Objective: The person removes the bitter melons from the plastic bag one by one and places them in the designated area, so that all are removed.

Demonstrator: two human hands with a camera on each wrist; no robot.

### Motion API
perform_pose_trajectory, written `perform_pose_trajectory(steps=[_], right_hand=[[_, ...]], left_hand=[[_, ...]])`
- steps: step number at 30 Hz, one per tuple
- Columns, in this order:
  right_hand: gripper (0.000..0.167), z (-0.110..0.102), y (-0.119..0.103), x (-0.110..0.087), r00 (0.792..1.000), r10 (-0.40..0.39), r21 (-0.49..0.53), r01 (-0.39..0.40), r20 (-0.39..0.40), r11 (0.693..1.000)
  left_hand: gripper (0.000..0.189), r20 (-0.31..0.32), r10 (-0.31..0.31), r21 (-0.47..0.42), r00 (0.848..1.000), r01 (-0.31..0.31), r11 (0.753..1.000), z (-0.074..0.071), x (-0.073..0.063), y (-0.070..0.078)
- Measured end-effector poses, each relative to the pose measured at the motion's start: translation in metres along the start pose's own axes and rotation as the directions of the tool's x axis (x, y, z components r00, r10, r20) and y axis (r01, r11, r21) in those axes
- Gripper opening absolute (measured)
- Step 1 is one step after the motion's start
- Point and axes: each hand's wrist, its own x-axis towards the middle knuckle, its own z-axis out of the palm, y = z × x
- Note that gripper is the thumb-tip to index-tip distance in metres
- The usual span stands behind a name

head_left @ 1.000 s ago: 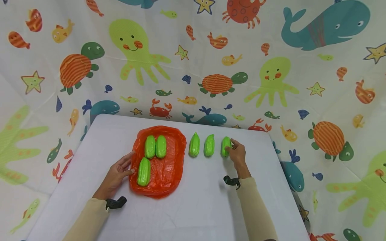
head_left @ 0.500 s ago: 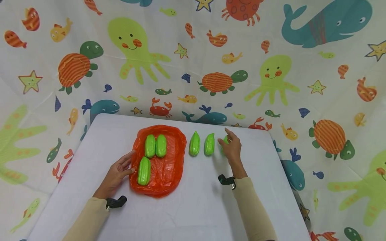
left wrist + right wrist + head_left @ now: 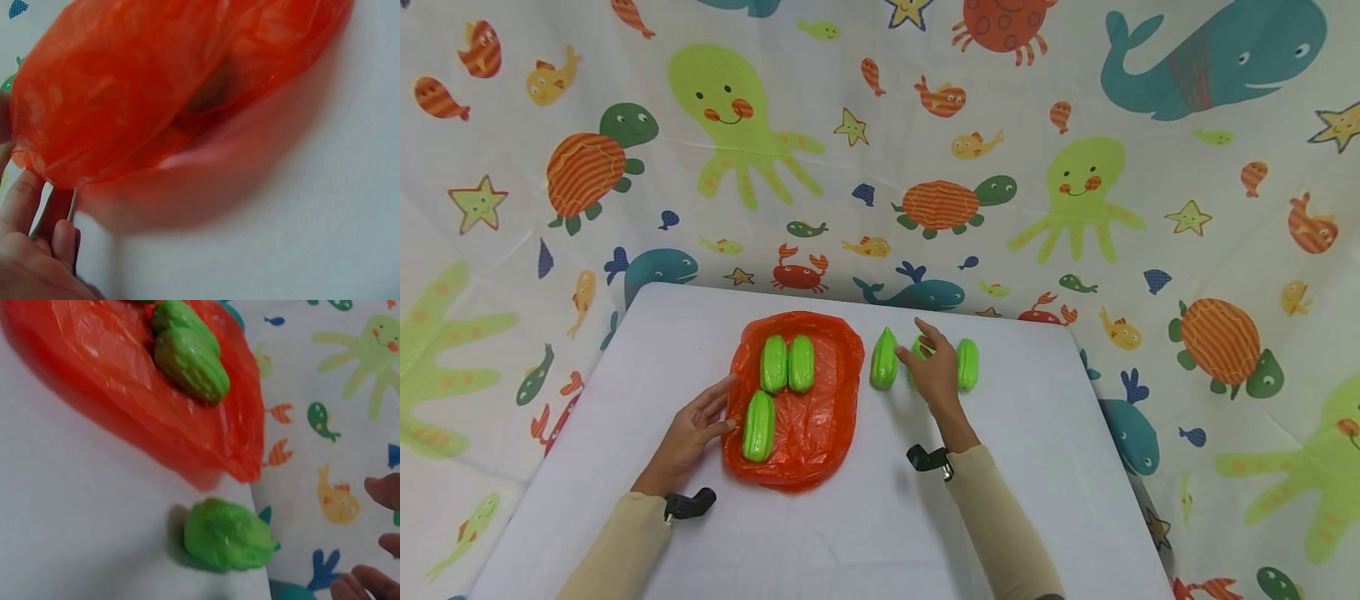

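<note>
A shallow red tray-like container (image 3: 816, 467), its surface crinkled like plastic film, bears 3 glossy green ridged gourds. Two gourds (image 3: 801, 364) lie side by side at its back, and one gourd (image 3: 758, 427) is at its front left. My left hand (image 3: 688, 433) touches the container's left rim with thumb and fingers extended. Right of the container, 3 more gourds stand in a row. My right hand (image 3: 936, 371), fingers spread, hovers over the middle gourd (image 3: 919, 354), hiding much of it. The nearer gourd (image 3: 226, 536) fills the lower part of the right wrist view.
The rightmost gourd (image 3: 967, 364) lies just right of my right hand. Everything rests on a white table (image 3: 820, 542). A curtain (image 3: 880, 150) printed with sea animals hangs behind the table's back edge.
My right hand has let go of the rightmost gourd and moved left, over the middle one. The rightmost gourd has ended slightly further right. My left hand stays at the container's rim.
</note>
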Motion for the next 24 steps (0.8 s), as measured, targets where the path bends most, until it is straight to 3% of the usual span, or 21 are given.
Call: perform_pose_trajectory(steps=[15,24], right_hand=[[0.066,0.065,-0.016,-0.022,0.991,-0.003,0.091,-0.009,0.132,0.996],[0.067,0.099,-0.021,-0.03,0.979,0.025,0.065,-0.039,0.204,0.997]], left_hand=[[0.077,0.001,-0.002,-0.001,1.0,0.002,1.0,-0.001,0.0,0.0],[0.078,0.002,-0.001,-0.013,1.0,0.001,1.0,0.0,0.001,0.0]])
